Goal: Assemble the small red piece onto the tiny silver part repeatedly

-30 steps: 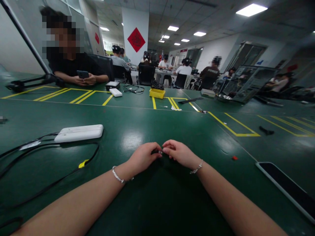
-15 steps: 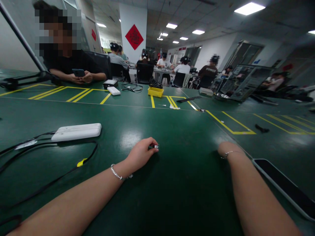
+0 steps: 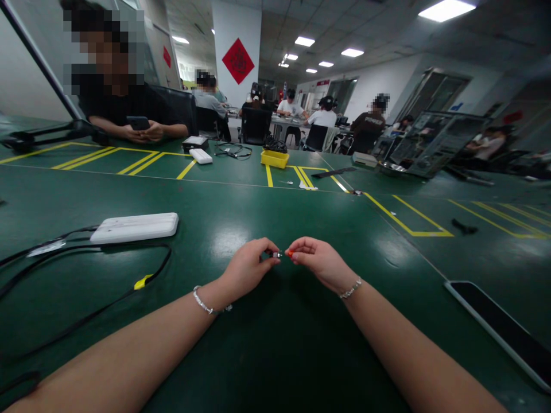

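Over the green tabletop [image 3: 241, 344], my left hand [image 3: 252, 263] pinches a small dark and silvery piece [image 3: 276, 254] between thumb and fingers; its bright tip points right. Facing it from the right, my right hand [image 3: 321, 261] is closed on a tiny orange-red piece [image 3: 290, 253]. A narrow gap separates the two pieces. Both are too small to identify exactly. Each wrist wears a silvery bracelet.
A white power bank [image 3: 135, 228] with black cables lies left of my hands. A phone [image 3: 495, 327] rests by my right forearm. Farther back stand a yellow bin [image 3: 274, 159] and an open metal computer case [image 3: 434, 143]. A person across the table holds a phone.
My right hand has come in from the right, and an orange-red piece now shows in its fingers close to my left hand. My left hand has barely moved.
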Available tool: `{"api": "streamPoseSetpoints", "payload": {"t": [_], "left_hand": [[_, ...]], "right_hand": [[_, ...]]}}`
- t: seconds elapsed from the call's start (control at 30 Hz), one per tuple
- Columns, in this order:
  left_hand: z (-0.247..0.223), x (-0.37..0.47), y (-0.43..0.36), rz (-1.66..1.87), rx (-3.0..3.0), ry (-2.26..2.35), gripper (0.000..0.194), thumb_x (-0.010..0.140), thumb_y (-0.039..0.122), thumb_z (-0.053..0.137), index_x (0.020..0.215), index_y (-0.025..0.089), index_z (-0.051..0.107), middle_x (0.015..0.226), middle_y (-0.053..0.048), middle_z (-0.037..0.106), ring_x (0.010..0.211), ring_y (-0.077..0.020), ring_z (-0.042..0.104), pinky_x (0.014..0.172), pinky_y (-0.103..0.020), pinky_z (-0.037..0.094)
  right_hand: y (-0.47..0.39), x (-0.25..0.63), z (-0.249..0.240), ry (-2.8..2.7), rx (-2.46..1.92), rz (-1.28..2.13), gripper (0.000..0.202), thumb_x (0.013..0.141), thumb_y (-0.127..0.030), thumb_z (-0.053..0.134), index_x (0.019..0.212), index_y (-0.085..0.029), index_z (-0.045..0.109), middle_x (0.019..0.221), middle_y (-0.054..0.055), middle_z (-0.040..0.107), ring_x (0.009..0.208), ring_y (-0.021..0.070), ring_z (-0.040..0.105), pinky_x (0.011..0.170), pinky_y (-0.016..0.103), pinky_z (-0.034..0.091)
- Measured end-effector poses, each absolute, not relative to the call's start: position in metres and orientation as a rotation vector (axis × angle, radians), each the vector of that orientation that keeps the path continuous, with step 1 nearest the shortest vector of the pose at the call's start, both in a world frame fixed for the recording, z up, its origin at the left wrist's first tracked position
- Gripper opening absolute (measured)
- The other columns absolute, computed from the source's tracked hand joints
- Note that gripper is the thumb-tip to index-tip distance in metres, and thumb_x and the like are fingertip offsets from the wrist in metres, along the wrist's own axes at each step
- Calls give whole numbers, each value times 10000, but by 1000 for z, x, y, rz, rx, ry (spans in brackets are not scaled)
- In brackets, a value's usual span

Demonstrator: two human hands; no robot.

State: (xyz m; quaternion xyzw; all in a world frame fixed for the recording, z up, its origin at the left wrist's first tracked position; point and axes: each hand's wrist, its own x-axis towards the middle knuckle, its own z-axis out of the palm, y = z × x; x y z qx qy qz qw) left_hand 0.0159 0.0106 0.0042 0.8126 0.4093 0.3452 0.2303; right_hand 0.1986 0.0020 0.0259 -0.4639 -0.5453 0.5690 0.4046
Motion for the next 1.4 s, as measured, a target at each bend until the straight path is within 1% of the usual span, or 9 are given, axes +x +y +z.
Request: {"api": "streamPoseSetpoints", "payload": {"t": [0.27, 0.5, 0.63, 0.93, 1.07, 1.17, 1.27, 1.4], "left_hand": [[7, 17, 9, 958, 2226, 1115, 128, 735, 227, 560, 859, 198, 544, 825, -3, 593, 742, -136, 535, 643, -252, 418], [5, 18, 9, 986, 2266, 1109, 106, 729, 215, 568, 831, 193, 549, 792, 6, 593, 717, -125, 527, 628, -242, 405], [6, 17, 8, 1009, 2291, 1094, 110, 719, 201, 578, 825, 191, 553, 782, 9, 590, 712, -122, 525, 628, -239, 404], [7, 16, 8, 1022, 2302, 1103, 99, 706, 187, 588, 803, 193, 573, 769, 4, 601, 724, -133, 528, 646, -251, 409], [6, 15, 10, 1018, 2225, 1057, 117, 687, 189, 608, 803, 192, 595, 758, 4, 616, 698, -124, 540, 639, -242, 417], [7, 15, 9, 1016, 2168, 984, 116, 694, 195, 603, 811, 190, 605, 762, 2, 629, 685, -117, 550, 631, -234, 421], [9, 14, 9, 1030, 2161, 942, 105, 703, 197, 594, 806, 192, 611, 776, -3, 635, 706, -122, 559, 652, -243, 426], [12, 13, 9, 1073, 2199, 912, 116, 695, 167, 602, 803, 205, 614, 789, -1, 628, 758, -131, 553, 720, -269, 426]], "right_hand": [[2, 192, 19, -1234, -1091, 1501, 136, 577, -100, 633, 694, -144, 580, 697, -2, 599, 657, 91, 531, 669, 258, 394], [-3, 182, 19, -1073, -1049, 1637, 144, 569, -126, 664, 675, -142, 568, 657, -20, 581, 605, 65, 517, 643, 230, 393], [-3, 180, 12, -1005, -1043, 1689, 166, 566, -152, 683, 665, -145, 551, 662, -15, 589, 609, 72, 532, 626, 228, 400], [-1, 183, 11, -1023, -1063, 1654, 176, 566, -175, 694, 687, -136, 573, 685, 2, 612, 640, 87, 563, 669, 246, 421], [-1, 185, 10, -1059, -1061, 1648, 190, 555, -175, 704, 677, -138, 563, 665, -2, 615, 623, 90, 566, 646, 245, 424], [-1, 186, 10, -1101, -1035, 1649, 198, 555, -180, 706, 671, -142, 551, 648, -4, 615, 578, 85, 554, 588, 233, 419], [-2, 185, 11, -1116, -1026, 1648, 207, 553, -186, 709, 665, -146, 540, 640, -7, 613, 556, 82, 547, 558, 227, 416], [-3, 184, 12, -1104, -1004, 1685, 239, 565, -180, 703, 749, -160, 553, 720, -3, 615, 628, 93, 568, 614, 239, 440]]}}
